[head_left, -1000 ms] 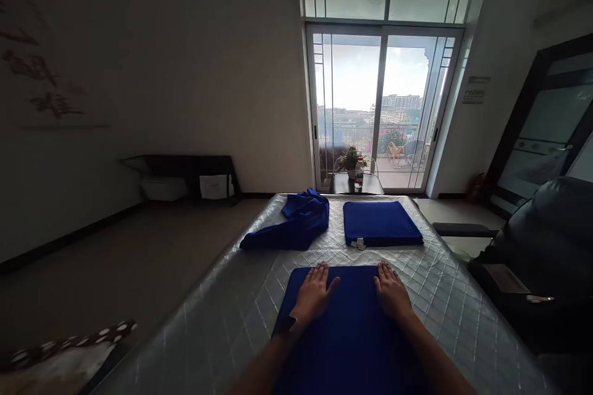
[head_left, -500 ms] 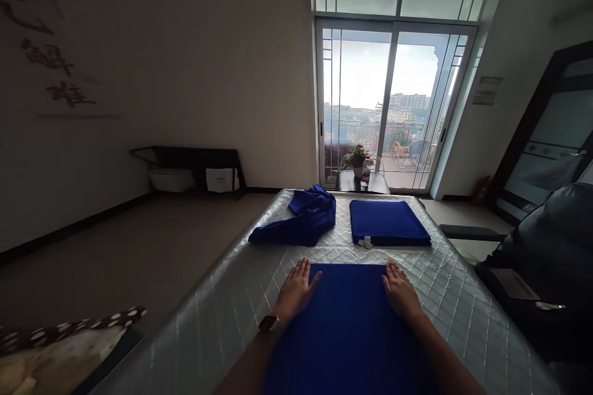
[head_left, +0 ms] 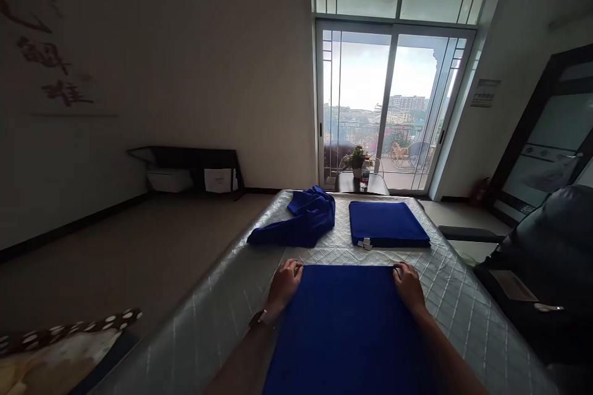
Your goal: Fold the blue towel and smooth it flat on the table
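Observation:
A flat blue cloth (head_left: 347,327) lies lengthwise before me on a silver quilted mattress (head_left: 222,308). At its far left corner my left hand (head_left: 284,289), with a watch on the wrist, is closed on the cloth's edge. My right hand (head_left: 410,287) pinches the far right corner in the same way. Beyond the hands, a crumpled blue cloth (head_left: 306,222) lies on the left. To its right sits a neatly folded blue cloth (head_left: 389,221) with white tags at its near edge.
A small table (head_left: 345,184) bearing a potted plant (head_left: 357,160) and a bottle (head_left: 365,173) stands beyond the mattress, before a sliding glass door (head_left: 354,86). A dark chair (head_left: 551,241) is at right. A polka-dot fabric (head_left: 69,330) lies lower left; a low black shelf (head_left: 197,157) stands by the wall.
Both hands went from lying flat with fingers stretched on the cloth to gripping its far corners. They have moved slightly apart, and the cloth's far edge looks wider.

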### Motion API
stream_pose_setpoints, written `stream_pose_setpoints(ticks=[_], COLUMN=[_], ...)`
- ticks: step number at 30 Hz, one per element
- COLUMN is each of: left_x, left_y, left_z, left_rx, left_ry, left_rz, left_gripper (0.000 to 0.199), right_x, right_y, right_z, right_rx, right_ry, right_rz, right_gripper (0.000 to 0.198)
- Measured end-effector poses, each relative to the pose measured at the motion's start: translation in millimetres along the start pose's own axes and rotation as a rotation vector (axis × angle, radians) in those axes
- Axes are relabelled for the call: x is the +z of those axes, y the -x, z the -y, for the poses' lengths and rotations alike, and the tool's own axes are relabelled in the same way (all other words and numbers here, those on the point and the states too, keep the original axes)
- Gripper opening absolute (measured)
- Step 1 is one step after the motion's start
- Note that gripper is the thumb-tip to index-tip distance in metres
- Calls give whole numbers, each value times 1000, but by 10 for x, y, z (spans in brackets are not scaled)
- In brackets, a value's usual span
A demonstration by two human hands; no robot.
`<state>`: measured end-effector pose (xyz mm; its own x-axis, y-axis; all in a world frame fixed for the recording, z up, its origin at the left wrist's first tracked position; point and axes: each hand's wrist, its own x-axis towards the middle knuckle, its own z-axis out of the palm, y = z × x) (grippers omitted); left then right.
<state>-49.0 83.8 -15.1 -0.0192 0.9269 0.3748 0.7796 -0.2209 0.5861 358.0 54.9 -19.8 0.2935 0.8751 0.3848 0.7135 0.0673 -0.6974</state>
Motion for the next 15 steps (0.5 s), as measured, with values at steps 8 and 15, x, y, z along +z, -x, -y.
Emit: stream_pose_setpoints(ticks=[8, 15], left_x=[-60, -166], left_y=[-53, -41], left_z=[-20, -129], left_rx=[-51, -133], left_ry=[165, 400], left_rz=[-29, -22], left_gripper=[13, 22], right_x=[-122, -282], right_y=[33, 19], right_z=[85, 285], right_rx=[31, 42], right_ry=[-231, -379], right_rz=[26, -6], right_gripper=[38, 37])
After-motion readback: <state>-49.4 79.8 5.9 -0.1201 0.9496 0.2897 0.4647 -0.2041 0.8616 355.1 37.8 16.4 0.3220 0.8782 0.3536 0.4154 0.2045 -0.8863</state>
